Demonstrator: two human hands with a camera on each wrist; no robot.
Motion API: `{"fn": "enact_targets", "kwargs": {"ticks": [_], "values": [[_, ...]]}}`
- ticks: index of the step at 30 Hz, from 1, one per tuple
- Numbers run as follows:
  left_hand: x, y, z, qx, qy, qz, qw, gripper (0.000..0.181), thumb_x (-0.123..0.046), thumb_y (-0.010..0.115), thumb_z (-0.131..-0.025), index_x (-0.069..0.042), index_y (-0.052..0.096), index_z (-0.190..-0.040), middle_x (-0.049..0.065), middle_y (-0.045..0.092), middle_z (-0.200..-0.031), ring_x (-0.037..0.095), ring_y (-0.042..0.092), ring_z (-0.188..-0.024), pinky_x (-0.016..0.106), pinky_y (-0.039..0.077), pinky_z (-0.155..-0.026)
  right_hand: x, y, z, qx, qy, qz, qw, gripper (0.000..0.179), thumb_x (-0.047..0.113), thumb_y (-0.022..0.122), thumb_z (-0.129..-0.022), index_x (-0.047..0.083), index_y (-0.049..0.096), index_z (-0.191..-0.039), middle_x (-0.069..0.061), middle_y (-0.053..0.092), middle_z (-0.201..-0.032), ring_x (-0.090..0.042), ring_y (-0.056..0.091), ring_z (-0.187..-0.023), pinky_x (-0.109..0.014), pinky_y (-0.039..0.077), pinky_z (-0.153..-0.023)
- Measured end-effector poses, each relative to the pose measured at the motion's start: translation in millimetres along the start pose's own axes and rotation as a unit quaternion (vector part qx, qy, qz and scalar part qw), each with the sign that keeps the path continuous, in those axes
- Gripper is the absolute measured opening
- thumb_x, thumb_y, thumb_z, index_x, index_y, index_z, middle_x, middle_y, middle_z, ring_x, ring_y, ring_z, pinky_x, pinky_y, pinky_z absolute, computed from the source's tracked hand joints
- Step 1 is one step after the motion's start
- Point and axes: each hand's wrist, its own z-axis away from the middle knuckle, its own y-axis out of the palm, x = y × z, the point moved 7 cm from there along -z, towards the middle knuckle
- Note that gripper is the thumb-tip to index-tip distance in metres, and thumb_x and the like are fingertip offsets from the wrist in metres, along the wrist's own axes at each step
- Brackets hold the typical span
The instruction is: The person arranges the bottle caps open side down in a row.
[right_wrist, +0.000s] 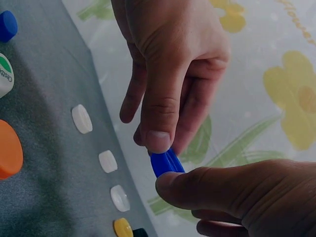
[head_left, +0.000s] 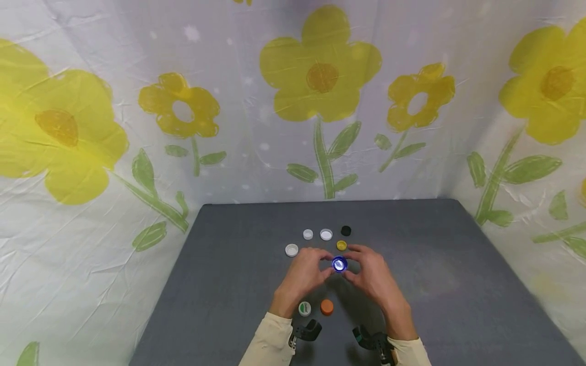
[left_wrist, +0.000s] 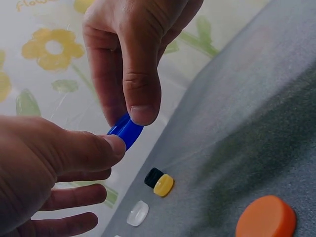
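A blue cap (head_left: 339, 264) is held above the bench (head_left: 448, 290), pinched on one side by the left hand (head_left: 304, 274) and on the other by the right hand (head_left: 373, 275). Beyond them, a yellow cap (head_left: 341, 245), a black cap (head_left: 346, 231) and white caps (head_left: 326, 234) are spread. Nearer the wrists, an orange cap (head_left: 327, 307) is placed beside a green-and-white cap (head_left: 304, 308); a second blue cap (right_wrist: 7, 25) is seen in the right wrist view.

I record: blue cap (left_wrist: 129, 132), orange cap (head_left: 327, 307), yellow cap (head_left: 341, 245), black cap (head_left: 346, 231); tabletop (head_left: 220, 264) dark grey; my sleeves (head_left: 267, 341) cream; backdrop (head_left: 256, 162) yellow-flowered.
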Motion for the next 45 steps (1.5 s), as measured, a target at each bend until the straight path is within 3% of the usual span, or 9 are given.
{"fn": "enact_targets", "kwargs": {"ticks": [9, 15, 27, 32, 36, 41, 45], "values": [[1.0, -6.7, 2.4, -0.012, 0.015, 0.004, 0.9998, 0.03, -0.031, 0.08, -0.087, -0.019, 0.076, -0.113, -0.004, 0.074, -0.113, 0.017, 0.067, -0.106, 0.037, 0.053, -0.092, -0.6, -3.3, 1.0, -0.007, -0.019, -0.027, 0.9994, 0.035, 0.023, 0.087, -0.078, 0.011, 0.077, -0.11, -0.012, 0.065, -0.131, -0.035, 0.063, -0.12, -0.056, 0.05, -0.098], [-3.8, -13.7, 2.5, -0.057, 0.049, 0.01, 0.9971, 0.038, -0.027, 0.08, -0.086, -0.018, 0.071, -0.122, -0.004, 0.071, -0.124, 0.017, 0.066, -0.116, 0.038, 0.052, -0.099, -8.0, -6.5, -0.3, -0.005, 0.01, -0.057, 0.9983, 0.033, 0.026, 0.083, -0.083, 0.009, 0.076, -0.109, -0.011, 0.064, -0.134, -0.035, 0.06, -0.123, -0.058, 0.048, -0.101], [-11.6, -25.1, 6.0, -0.138, 0.113, 0.032, 0.9834, 0.026, -0.019, 0.082, -0.085, -0.019, 0.078, -0.111, -0.007, 0.076, -0.11, 0.011, 0.067, -0.1, 0.03, 0.055, -0.088, -9.8, -7.7, -0.4, 0.0, 0.034, -0.119, 0.9924, 0.029, 0.032, 0.074, -0.091, 0.012, 0.076, -0.112, -0.008, 0.064, -0.136, -0.035, 0.057, -0.129, -0.061, 0.043, -0.104], [-8.8, -26.0, 5.2, -0.137, 0.089, 0.051, 0.9853, 0.021, -0.027, 0.075, -0.091, -0.019, 0.078, -0.11, -0.007, 0.076, -0.108, 0.009, 0.067, -0.099, 0.027, 0.055, -0.086, -8.5, -10.3, -2.8, -0.013, 0.031, -0.132, 0.9907, 0.03, 0.035, 0.07, -0.095, 0.012, 0.076, -0.112, -0.007, 0.065, -0.135, -0.034, 0.057, -0.129, -0.061, 0.044, -0.103], [-3.8, -24.1, 4.4, -0.127, 0.057, 0.102, 0.9849, 0.019, -0.025, 0.074, -0.092, -0.017, 0.077, -0.109, -0.005, 0.076, -0.105, 0.008, 0.068, -0.093, 0.026, 0.057, -0.083, -6.0, -13.9, -3.4, -0.034, 0.016, -0.121, 0.992, 0.028, 0.032, 0.072, -0.094, 0.012, 0.076, -0.113, -0.007, 0.066, -0.134, -0.033, 0.059, -0.127, -0.059, 0.045, -0.102], [0.8, -22.4, 5.1, -0.119, 0.028, 0.183, 0.9755, 0.018, -0.021, 0.074, -0.092, -0.013, 0.076, -0.109, -0.002, 0.076, -0.099, 0.006, 0.068, -0.084, 0.03, 0.059, -0.08, -1.3, -17.9, -2.1, -0.063, -0.007, -0.101, 0.9928, 0.037, 0.027, 0.08, -0.086, 0.015, 0.072, -0.121, -0.005, 0.065, -0.135, -0.032, 0.059, -0.127, -0.059, 0.046, -0.103], [5.1, -20.9, 6.5, -0.103, -0.004, 0.24, 0.9654, 0.018, -0.023, 0.073, -0.093, -0.013, 0.076, -0.108, -0.001, 0.076, -0.099, 0.006, 0.069, -0.083, 0.025, 0.058, -0.077, 1.5, -18.4, -1.4, -0.082, -0.022, -0.103, 0.9911, 0.046, 0.024, 0.084, -0.083, 0.019, 0.069, -0.127, -0.003, 0.064, -0.136, -0.03, 0.059, -0.127, -0.057, 0.046, -0.103]]}}
